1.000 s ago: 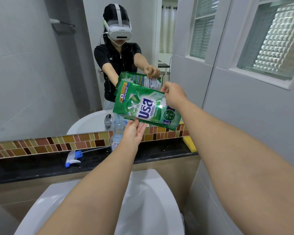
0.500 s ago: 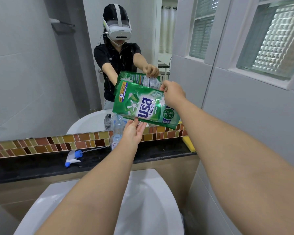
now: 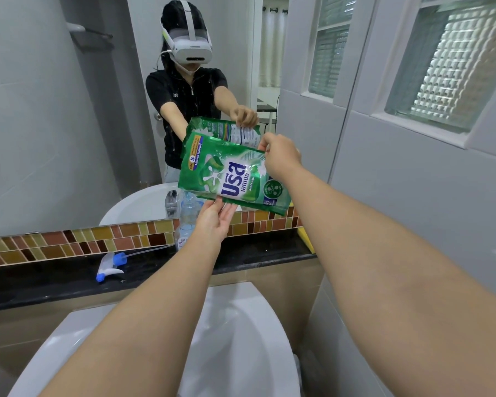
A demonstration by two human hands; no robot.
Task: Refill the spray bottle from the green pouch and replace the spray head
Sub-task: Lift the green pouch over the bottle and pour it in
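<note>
Across the bottom of the frame the white basin (image 3: 241,339) fills most of what I see, with the dark ledge (image 3: 55,277) and the mirror behind it. At centre I hold the green pouch (image 3: 229,179) tipped on its side above the clear spray bottle (image 3: 187,216), which stands on the ledge with its neck bare. My right hand (image 3: 281,159) pinches the pouch's upper right corner with closed fingers; my left hand (image 3: 215,222) lies open, palm up, fingers spread under its lower edge. The spray head (image 3: 109,266) lies on the ledge at centre left, tube trailing toward the bottle, so I judge that unscrewing is done, while pouring and refitting remain. The pouch hides its own spout and the bottle's mouth; I cannot tell whether liquid flows, or the fill level.
</note>
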